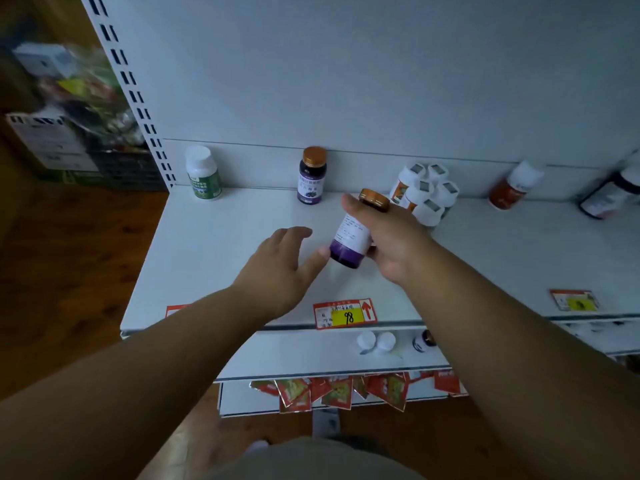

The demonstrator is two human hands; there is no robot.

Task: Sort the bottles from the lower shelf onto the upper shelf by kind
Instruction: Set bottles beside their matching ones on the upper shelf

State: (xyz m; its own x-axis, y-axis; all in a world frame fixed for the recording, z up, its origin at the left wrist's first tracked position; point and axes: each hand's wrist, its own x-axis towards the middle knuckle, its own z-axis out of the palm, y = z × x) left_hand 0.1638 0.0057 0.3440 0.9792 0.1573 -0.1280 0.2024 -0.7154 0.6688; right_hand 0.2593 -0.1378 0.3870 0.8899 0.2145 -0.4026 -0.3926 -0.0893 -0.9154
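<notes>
Gripping a purple-labelled bottle [351, 237] around its middle, the right hand [388, 237] has its fingers [349, 204] closed on the body just below the copper-coloured cap; the bottle is tilted, cap away from the person, and held above the upper shelf [221, 244]. Its contents cannot be seen through the label. The left hand [277, 268] is spread wide and holds nothing; one fingertip touches the bottle's dark base.

At the back of the upper shelf an identical purple bottle with copper cap [311, 176] stands upright. To its left, near the shelf's end, a white bottle with green label [203, 174] stands upright. To the right, a cluster of white-capped bottles [424, 192] with orange labels sits close together. Farther right stands a single red-labelled bottle [516, 185], then a dark bottle [613, 195] at the frame edge, blurred.

A red and yellow price tag [344, 314] marked 98 sits on the shelf's front lip. On the lower shelf [311, 351], two white caps [375, 342] and one dark bottle [423, 341] show beside the right forearm.
</notes>
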